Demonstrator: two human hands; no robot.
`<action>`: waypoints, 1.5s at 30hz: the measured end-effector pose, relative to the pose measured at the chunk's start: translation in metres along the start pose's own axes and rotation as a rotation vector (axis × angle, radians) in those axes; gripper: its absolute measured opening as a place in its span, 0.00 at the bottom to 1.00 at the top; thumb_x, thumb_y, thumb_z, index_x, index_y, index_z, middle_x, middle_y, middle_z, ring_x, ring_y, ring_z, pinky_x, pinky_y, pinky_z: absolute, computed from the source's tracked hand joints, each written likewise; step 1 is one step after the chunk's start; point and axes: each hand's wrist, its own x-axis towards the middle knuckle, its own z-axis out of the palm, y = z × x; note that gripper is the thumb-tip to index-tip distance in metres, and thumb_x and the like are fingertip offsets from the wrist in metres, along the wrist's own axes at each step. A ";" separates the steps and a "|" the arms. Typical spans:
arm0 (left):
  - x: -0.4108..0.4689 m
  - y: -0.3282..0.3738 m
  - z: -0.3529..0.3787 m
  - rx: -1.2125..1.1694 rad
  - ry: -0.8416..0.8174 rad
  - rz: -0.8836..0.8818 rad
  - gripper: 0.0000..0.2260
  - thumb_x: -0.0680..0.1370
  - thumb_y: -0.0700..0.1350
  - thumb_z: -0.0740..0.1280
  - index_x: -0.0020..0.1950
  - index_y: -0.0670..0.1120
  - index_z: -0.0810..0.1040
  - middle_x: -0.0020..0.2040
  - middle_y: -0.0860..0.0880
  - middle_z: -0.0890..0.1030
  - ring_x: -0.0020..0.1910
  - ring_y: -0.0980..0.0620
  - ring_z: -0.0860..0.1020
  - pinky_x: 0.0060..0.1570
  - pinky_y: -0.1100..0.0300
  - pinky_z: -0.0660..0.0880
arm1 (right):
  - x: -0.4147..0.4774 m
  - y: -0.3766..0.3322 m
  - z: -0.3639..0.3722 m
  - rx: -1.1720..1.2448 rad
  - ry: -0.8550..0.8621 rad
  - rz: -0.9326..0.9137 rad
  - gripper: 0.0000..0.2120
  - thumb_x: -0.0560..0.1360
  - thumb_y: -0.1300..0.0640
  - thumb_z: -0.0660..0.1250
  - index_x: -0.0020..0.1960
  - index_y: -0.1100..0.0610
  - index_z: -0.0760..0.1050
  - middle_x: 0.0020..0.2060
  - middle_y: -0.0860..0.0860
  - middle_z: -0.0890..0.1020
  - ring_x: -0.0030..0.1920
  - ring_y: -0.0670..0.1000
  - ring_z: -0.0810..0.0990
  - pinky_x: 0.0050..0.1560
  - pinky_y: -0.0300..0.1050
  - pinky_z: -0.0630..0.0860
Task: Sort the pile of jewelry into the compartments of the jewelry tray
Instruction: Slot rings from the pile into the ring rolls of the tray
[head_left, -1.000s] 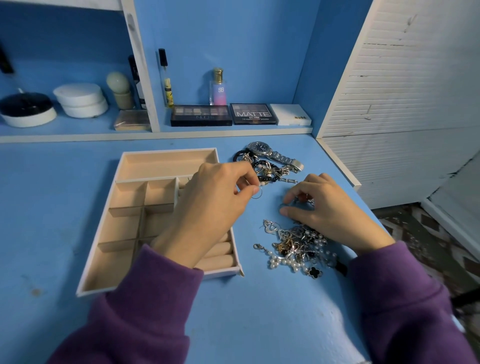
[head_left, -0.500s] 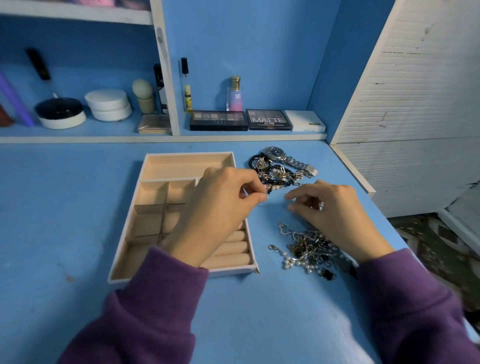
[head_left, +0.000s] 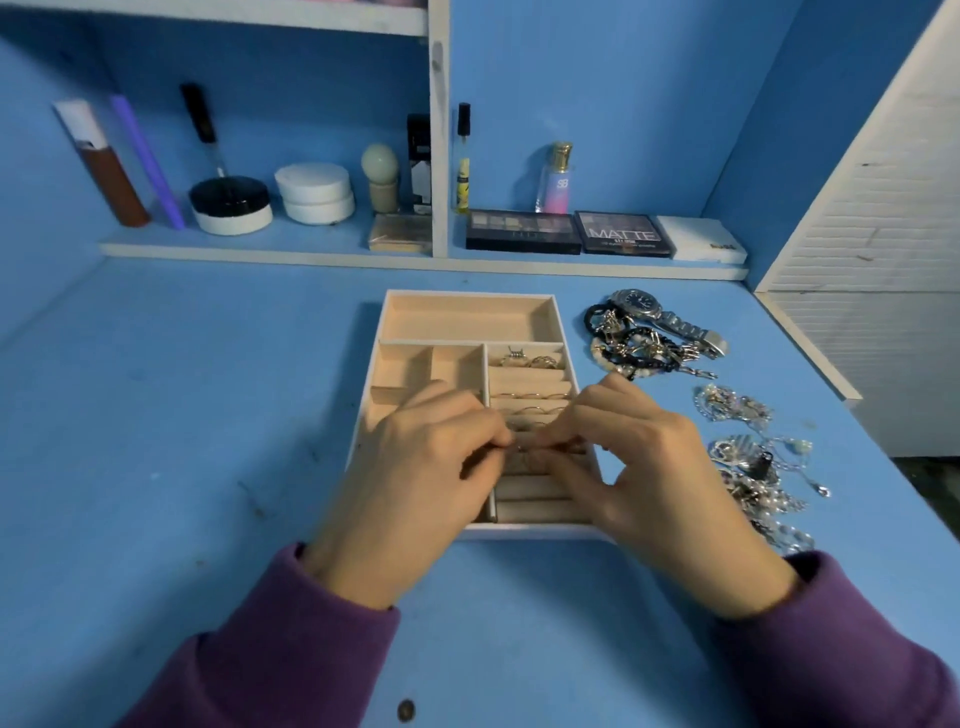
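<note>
A beige jewelry tray (head_left: 470, 318) lies on the blue desk, with a long back compartment, small square ones at left and padded ring rolls at right. Several rings (head_left: 530, 360) sit in the ring rolls. My left hand (head_left: 415, 488) and my right hand (head_left: 644, 467) meet fingertip to fingertip over the ring rolls, pinching a small ring (head_left: 524, 451) that is mostly hidden by the fingers. The jewelry pile (head_left: 753, 462) of chains and pearls lies right of the tray. A silver watch (head_left: 660, 317) and dark bracelets (head_left: 631, 348) lie behind it.
A low shelf (head_left: 415, 257) at the back holds eyeshadow palettes (head_left: 566, 232), bottles, jars and brushes. A white slatted cabinet (head_left: 883, 260) stands at right, past the desk's right edge. The blue desk (head_left: 182, 415) stretches left of the tray.
Both hands moved from the pile side onto the tray's ring rolls. The camera view shifted, so the tray now sits centred.
</note>
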 end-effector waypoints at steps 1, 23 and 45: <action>0.000 -0.001 0.001 0.008 -0.015 0.021 0.03 0.70 0.40 0.68 0.37 0.46 0.79 0.35 0.53 0.78 0.40 0.59 0.72 0.38 0.65 0.71 | -0.001 0.002 0.000 -0.008 -0.008 -0.001 0.01 0.67 0.60 0.71 0.39 0.57 0.81 0.33 0.48 0.78 0.37 0.46 0.69 0.38 0.33 0.68; 0.000 -0.005 -0.003 -0.040 -0.124 0.028 0.09 0.72 0.50 0.61 0.40 0.52 0.80 0.37 0.58 0.77 0.42 0.60 0.70 0.39 0.63 0.73 | -0.006 0.003 -0.006 0.019 -0.114 0.065 0.03 0.67 0.63 0.68 0.39 0.55 0.79 0.33 0.44 0.73 0.38 0.46 0.69 0.40 0.31 0.65; 0.005 0.002 -0.007 0.011 -0.156 -0.039 0.06 0.70 0.52 0.63 0.39 0.56 0.79 0.37 0.60 0.77 0.42 0.59 0.69 0.42 0.61 0.73 | -0.006 0.015 -0.025 0.231 0.047 0.258 0.08 0.70 0.62 0.65 0.41 0.51 0.80 0.34 0.47 0.80 0.38 0.46 0.75 0.38 0.37 0.71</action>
